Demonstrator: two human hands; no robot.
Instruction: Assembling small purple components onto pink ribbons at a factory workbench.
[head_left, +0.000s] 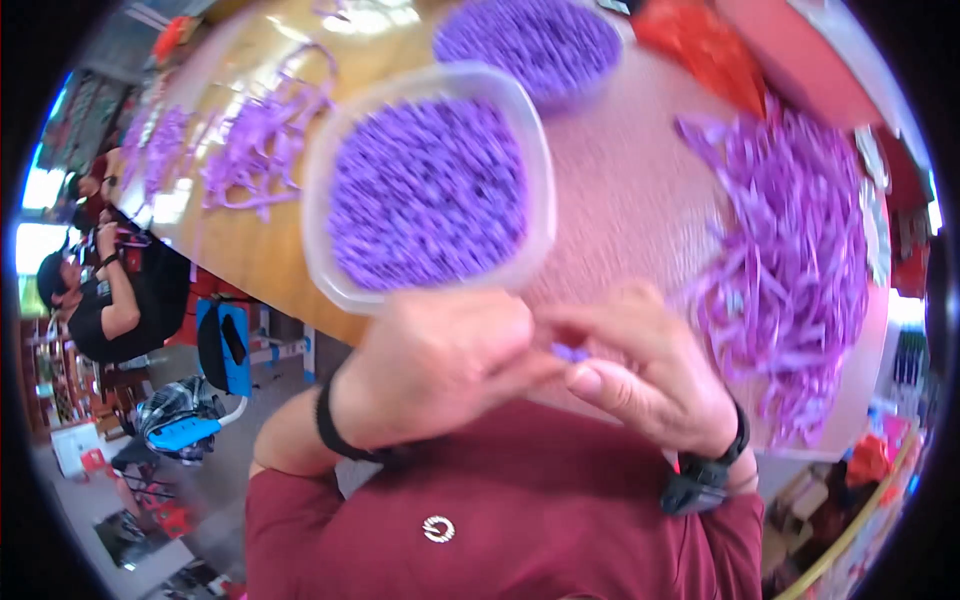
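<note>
A clear square plastic tub (430,195) holds small violet pieces, and right of that tub lies a heap of lilac plastic strips (790,270). Below the tub, a maroon shirt (520,510) bears a small white ring mark.

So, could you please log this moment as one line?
left hand + right hand: pinching small purple piece | clear tub: full | purple strips: piled right

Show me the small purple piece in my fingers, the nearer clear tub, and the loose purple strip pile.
small purple piece (570,352), head view, its visible end.
nearer clear tub (318,215), head view, left rim.
loose purple strip pile (790,260), head view, middle.
</note>
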